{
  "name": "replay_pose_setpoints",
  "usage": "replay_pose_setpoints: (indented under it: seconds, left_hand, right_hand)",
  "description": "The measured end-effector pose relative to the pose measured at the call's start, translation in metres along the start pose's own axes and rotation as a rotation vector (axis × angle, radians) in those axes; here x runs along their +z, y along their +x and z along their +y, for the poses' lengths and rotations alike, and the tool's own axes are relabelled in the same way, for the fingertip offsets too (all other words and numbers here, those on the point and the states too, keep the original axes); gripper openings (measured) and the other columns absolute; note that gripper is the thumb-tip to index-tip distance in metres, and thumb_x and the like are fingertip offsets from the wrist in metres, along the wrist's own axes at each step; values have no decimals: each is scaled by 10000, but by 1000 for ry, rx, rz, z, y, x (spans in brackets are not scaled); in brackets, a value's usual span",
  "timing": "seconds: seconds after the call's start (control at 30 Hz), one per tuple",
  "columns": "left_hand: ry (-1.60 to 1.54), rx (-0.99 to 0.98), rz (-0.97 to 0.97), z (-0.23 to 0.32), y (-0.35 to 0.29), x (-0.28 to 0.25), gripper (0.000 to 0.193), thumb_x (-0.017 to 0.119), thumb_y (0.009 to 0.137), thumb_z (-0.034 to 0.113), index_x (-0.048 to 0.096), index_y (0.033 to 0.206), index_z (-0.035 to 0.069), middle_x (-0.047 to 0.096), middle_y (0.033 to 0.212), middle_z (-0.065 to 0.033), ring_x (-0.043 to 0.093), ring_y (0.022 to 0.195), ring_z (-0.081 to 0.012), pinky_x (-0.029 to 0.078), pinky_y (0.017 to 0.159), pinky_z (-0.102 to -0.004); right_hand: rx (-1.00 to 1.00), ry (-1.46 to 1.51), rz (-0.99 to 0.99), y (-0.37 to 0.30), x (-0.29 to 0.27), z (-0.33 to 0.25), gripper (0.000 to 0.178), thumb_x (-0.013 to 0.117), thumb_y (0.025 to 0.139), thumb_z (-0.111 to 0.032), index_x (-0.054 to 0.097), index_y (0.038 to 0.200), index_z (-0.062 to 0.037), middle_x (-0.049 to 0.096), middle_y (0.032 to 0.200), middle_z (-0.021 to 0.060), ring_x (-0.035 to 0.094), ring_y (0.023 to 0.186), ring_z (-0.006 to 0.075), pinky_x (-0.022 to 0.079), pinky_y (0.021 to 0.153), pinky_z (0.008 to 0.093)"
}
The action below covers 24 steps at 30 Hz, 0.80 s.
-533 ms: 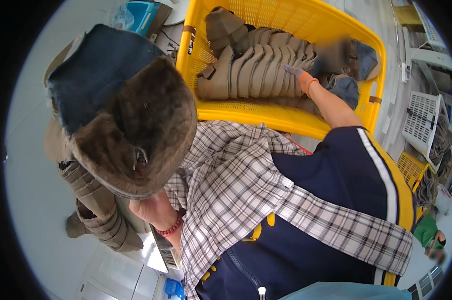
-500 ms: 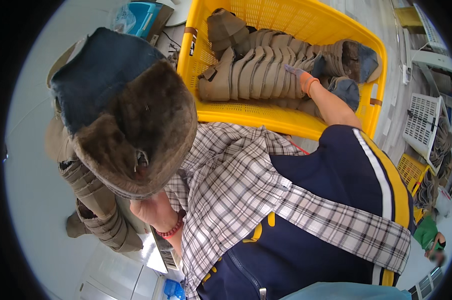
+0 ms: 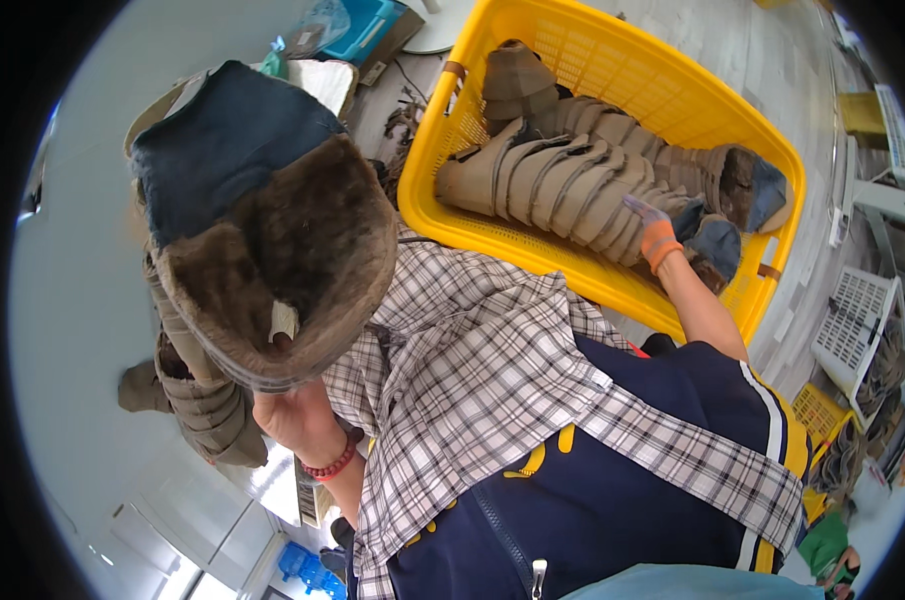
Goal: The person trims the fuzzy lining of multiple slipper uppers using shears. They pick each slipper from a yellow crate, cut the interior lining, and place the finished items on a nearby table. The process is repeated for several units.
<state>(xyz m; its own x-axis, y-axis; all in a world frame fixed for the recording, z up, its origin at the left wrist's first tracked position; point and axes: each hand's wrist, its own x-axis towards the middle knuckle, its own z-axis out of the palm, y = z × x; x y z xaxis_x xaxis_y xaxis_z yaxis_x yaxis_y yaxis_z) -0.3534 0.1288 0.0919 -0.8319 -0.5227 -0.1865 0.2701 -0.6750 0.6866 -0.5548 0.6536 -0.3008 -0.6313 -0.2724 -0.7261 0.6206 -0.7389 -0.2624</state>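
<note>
My left hand [image 3: 294, 418] is raised at the lower left and grips a stack of tan caps, the big fur-lined cap [image 3: 272, 240] with brown fur and a navy panel on top, close to the camera. More tan caps [image 3: 197, 415] hang below it. My right hand [image 3: 655, 236], in an orange and grey glove, reaches into the yellow basket [image 3: 612, 60]. Its fingers lie spread on the end of a row of nested tan caps [image 3: 552, 185]. Whether the fingers grip a cap is hidden. Two caps [image 3: 742, 190] with navy lining lie just beyond the hand.
A checked shirt and navy vest [image 3: 572, 480] fill the lower middle. A blue box [image 3: 357, 25] stands past the basket at the top. White and yellow crates [image 3: 857, 330] stand at the right on the grey floor.
Hardly anything moved. My left hand keeps the fur-lined cap up, and my right hand stays on the row of caps in the basket.
</note>
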Motion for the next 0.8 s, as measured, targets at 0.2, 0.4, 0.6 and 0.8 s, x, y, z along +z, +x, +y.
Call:
replay_pose_setpoints:
  seconds: [0.2,0.4,0.6,0.8]
  left_hand:
    - [-17,88,6,23,-16,-14,331,613,771,96,609,1089,4,642,1058,-118,551,1064,-255,322,1037,-454]
    - [-48,227,47,51,-45,-52,411,591,853,168,533,1236,30,513,1305,-135,377,1290,-300,138,1115,-539]
    - [97,462,186,80,-82,-87,425,576,873,209,508,1259,45,517,1305,-119,428,1253,-265,253,1067,-514]
    - [145,627,401,90,-110,-120,464,582,864,192,474,1291,46,504,1318,-104,426,1243,-280,269,1062,-495]
  right_hand:
    - [-203,-686,128,-62,57,-21,450,220,967,-109,317,1389,16,327,1448,122,331,1315,265,204,1126,350]
    - [-358,-498,96,-77,67,-32,405,293,963,-112,440,1314,28,430,1373,150,413,1255,240,341,1049,340]
    - [-481,-557,138,-83,68,-94,484,262,867,2,363,1324,123,384,1380,227,383,1281,283,258,1097,335]
    - [-910,-1181,150,-128,224,-91,451,581,819,25,457,1245,107,541,1193,189,571,1043,279,486,923,364]
